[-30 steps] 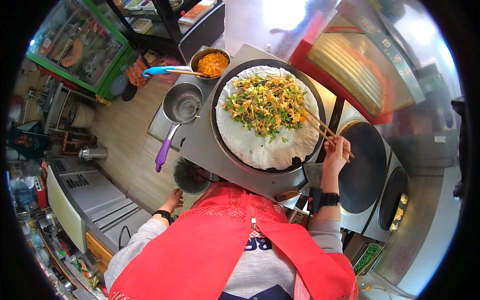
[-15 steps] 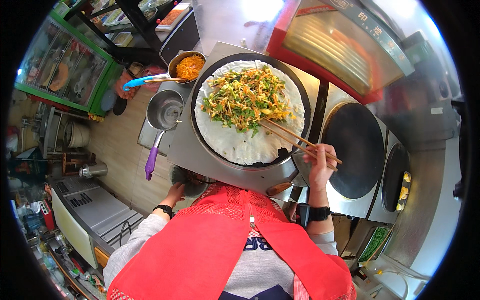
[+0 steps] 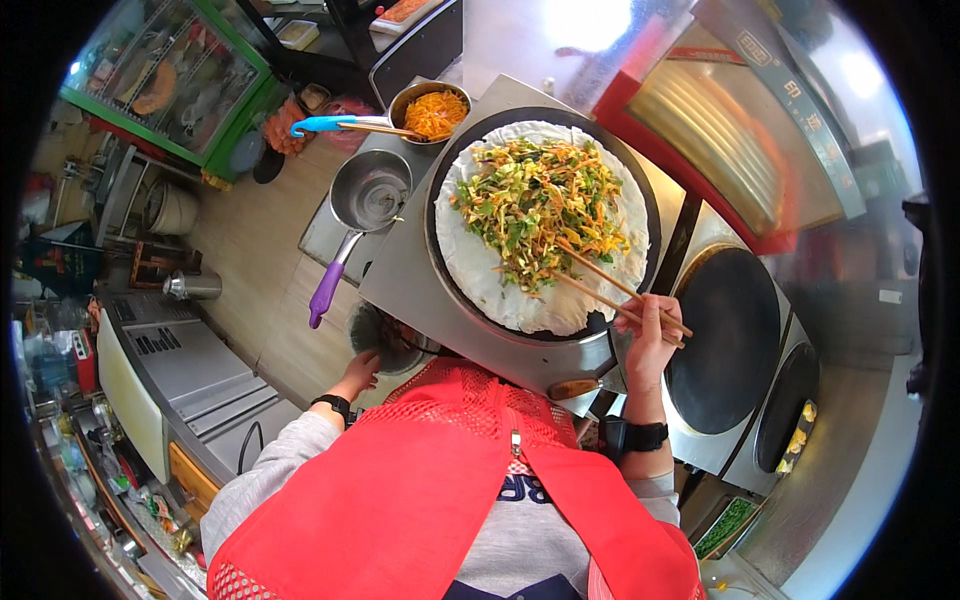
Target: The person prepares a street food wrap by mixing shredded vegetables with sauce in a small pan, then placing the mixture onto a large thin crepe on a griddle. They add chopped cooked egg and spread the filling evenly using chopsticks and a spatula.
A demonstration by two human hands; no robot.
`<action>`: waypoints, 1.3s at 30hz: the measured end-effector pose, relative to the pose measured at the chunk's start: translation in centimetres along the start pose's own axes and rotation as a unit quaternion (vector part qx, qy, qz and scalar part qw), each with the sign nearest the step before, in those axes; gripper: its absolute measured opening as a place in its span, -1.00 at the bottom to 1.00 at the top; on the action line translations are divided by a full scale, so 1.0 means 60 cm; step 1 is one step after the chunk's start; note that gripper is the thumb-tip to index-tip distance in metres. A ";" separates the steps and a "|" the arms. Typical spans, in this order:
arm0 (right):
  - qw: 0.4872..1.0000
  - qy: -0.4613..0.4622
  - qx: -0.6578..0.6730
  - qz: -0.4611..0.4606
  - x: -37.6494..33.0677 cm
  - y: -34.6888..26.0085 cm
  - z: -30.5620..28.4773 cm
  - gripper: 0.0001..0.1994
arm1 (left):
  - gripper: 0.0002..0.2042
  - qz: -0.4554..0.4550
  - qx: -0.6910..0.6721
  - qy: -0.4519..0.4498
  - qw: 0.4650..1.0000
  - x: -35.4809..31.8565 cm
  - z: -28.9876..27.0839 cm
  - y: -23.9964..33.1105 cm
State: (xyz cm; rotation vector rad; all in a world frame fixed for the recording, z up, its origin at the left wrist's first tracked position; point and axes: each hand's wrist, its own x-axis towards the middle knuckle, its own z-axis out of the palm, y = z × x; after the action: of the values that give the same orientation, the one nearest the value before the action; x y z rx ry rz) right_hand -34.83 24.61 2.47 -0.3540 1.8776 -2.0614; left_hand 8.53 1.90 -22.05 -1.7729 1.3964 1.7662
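Note:
My right hand (image 3: 650,338) is closed around a pair of wooden chopsticks (image 3: 618,283). Their tips touch the near edge of a heap of shredded vegetables and greens (image 3: 545,200). That mixture lies on a thin white flatbread (image 3: 480,285), which covers most of a round black griddle (image 3: 437,235). At the flatbread's front edge a small gap shows the dark plate. My left hand (image 3: 358,376) hangs low on the left with nothing in it, its fingers loosely apart, beside a dark round container (image 3: 375,340) partly below the counter.
Left of the griddle stand a saucepan (image 3: 372,190) with a purple handle and a pot of shredded carrot (image 3: 437,114) with a blue-handled utensil across it. A wooden-handled scraper (image 3: 575,388) lies in front. Two more black griddles (image 3: 722,340) are at right, below a red-framed display case (image 3: 700,130).
The near part of the vegetable heap has spread toward me over the flatbread, with the chopsticks at its edge. The whole view has shifted, so the counter appears farther right.

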 end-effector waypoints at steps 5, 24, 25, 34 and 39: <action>0.995 -0.066 0.060 -0.039 0.028 0.023 0.062 -0.84 | -0.53 -0.075 0.024 0.009 0.997 0.003 -0.022 -0.035; 0.994 0.094 0.015 0.044 0.014 -0.004 -0.075 -0.84 | -0.51 -0.001 -0.016 0.000 1.000 0.017 -0.023 -0.016; 0.997 0.065 0.038 0.011 0.021 -0.003 -0.073 -0.84 | -0.51 -0.006 -0.004 -0.003 1.000 0.016 -0.026 -0.018; 0.991 0.109 0.057 -0.048 0.079 0.034 -0.058 -0.85 | -0.52 0.059 0.002 0.008 0.998 0.048 -0.019 0.035; 0.984 0.164 0.070 -0.024 0.068 0.024 -0.097 -0.85 | -0.53 0.088 0.010 -0.020 0.996 0.055 0.004 0.027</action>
State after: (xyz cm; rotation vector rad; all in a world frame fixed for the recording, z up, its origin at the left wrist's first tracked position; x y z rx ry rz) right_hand -40.78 28.17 0.29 -0.0233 1.8975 -2.3889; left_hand 6.46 -0.11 -24.36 -1.6378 1.5910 1.8554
